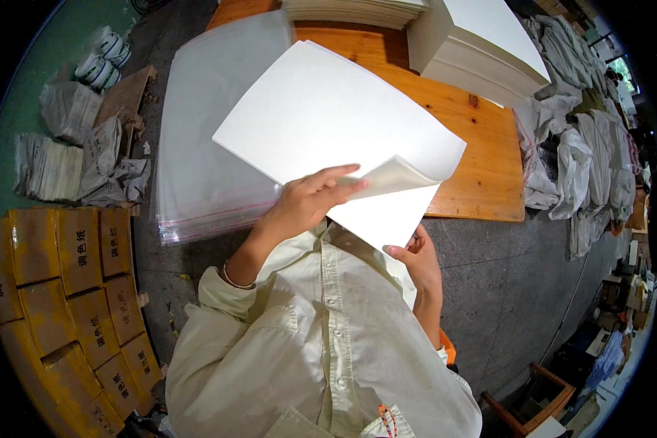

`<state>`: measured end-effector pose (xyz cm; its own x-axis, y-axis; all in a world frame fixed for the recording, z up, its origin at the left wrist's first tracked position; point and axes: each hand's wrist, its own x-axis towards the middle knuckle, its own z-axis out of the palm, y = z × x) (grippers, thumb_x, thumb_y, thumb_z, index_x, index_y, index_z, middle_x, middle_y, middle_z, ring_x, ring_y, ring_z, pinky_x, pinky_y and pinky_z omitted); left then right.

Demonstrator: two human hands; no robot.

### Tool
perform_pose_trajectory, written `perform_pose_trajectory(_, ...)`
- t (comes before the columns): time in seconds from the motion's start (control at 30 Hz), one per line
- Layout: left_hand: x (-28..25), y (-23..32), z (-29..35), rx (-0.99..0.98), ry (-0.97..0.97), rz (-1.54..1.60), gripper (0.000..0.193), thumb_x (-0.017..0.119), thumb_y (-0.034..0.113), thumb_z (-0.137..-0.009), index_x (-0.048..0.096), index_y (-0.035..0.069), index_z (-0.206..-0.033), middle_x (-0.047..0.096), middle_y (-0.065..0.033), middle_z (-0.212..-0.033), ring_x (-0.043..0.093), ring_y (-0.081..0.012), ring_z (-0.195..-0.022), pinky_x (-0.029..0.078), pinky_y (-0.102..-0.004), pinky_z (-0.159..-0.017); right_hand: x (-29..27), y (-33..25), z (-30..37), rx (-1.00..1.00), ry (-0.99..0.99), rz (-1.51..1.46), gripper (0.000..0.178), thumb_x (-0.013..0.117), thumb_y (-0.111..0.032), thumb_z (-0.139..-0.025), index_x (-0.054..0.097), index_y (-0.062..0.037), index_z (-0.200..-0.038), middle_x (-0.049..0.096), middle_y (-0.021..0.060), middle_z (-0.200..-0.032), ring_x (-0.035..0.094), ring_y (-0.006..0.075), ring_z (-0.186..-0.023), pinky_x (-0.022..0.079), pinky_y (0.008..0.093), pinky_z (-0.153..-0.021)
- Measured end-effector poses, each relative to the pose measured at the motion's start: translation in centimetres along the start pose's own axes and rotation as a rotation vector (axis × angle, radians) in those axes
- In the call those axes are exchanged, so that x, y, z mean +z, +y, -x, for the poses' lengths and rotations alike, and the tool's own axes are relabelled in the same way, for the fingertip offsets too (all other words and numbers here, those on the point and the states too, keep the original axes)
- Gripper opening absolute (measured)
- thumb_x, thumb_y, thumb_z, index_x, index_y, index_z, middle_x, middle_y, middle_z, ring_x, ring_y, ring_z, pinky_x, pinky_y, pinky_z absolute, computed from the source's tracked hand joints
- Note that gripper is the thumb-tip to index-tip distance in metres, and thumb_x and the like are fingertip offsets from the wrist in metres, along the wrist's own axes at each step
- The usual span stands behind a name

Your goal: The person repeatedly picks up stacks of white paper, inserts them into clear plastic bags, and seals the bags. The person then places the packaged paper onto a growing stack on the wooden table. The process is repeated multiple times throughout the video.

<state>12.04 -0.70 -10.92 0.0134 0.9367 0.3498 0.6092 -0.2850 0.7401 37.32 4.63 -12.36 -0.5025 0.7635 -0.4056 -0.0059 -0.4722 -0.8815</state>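
A stack of white paper sheets point(336, 117) lies tilted in front of me, partly over the clear plastic bags and the wooden table. Its near corner reaches toward my shirt. My right hand point(419, 263) grips that corner, thumb on top, the other fingers mostly hidden beneath. The top sheet is curled back into a flap point(398, 179), baring white paper below. At the flap's left edge is my left hand point(310, 201), its fingers stretched out over the paper. Whether the fingertips pinch the sheet cannot be made out.
Flat clear plastic bags point(204, 139) cover the left of the orange wooden table point(482, 157). A tall white paper stack point(482, 51) stands at the back right, another paper pile point(354, 11) beside it. Cardboard boxes point(87, 314) are piled at left; crumpled sacks point(577, 160) lie right.
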Motion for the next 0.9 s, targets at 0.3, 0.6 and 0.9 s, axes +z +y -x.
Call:
perform_pose_trajectory(0.3,-0.8,1.1,-0.4,0.163,-0.066,-0.11,0.034,0.066,0.011,-0.078,0.069,0.025,-0.109,0.038,-0.0122,-0.141,0.061,-0.0166,-0.087,0.052,-0.0273,-0.074,0.2,-0.1,-0.2,0.019,0.037,0.014,0.064,0.078,-0.002,-0.067,0.047,0.0048,-0.122,0.065,0.0135,-0.101,0.064,0.0167,-0.089,0.051,0.0284,-0.08)
perform_pose_trajectory(0.6,0.3,0.0,0.2,0.01,0.037,-0.031,0.039,0.065,0.004,-0.077,0.067,0.022,-0.112,0.041,-0.0114,-0.139,0.062,-0.0176,-0.085,0.053,-0.0279,-0.075,-0.1,0.3,0.0,-0.031,0.006,-0.004,0.069,0.079,-0.003,-0.067,0.044,0.0054,-0.125,0.065,0.0139,-0.103,0.064,0.0178,-0.09,0.051,0.0294,-0.082)
perform_pose_trajectory(0.9,-1.0,1.2,-0.2,0.177,-0.09,-0.147,0.038,0.072,0.015,-0.072,0.068,0.023,-0.109,0.04,-0.0109,-0.141,0.06,-0.0179,-0.091,0.05,-0.0298,-0.075,0.3,0.4,-0.3,-0.003,0.037,0.017,0.065,0.077,-0.002,-0.068,0.046,0.0022,-0.124,0.065,0.0113,-0.102,0.064,0.0166,-0.089,0.051,0.0287,-0.081)
